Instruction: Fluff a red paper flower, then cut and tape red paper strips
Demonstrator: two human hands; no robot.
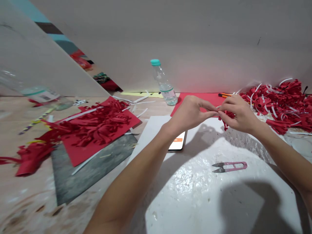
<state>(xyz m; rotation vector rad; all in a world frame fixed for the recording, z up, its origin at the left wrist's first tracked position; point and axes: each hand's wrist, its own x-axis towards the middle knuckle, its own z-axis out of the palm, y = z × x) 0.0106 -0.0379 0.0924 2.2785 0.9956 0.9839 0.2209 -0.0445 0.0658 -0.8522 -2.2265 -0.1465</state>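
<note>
In the head view, the left hand [188, 110] is a little right of the centre of the frame, and the right hand [237, 112] is to the right of it. The fingertips of the two hands meet. The left hand has its thumb and forefinger brought together in a narrow pinch; if something thin is between them, I cannot tell. The right hand also has its fingers closed narrow, and a small red fringed piece [226, 122] hangs at it, partly hidden by the fingers.

Below the hands, in the lower right of the frame, pink thread snips [230, 166] lie on a white shiny surface [195, 195], with their blades apart. A phone [179, 144] with lit screen is partly behind the left forearm. Behind the left hand, a clear bottle [167, 89] with a green cap stands near the wall [195, 42].

At the right edge there is a heap of red fringed pieces [287, 100] with white strips among them. In the left part of the frame, more red fringe [92, 126] lies on a red sheet [78, 152], which partly covers a dark grey board [97, 175].
</note>
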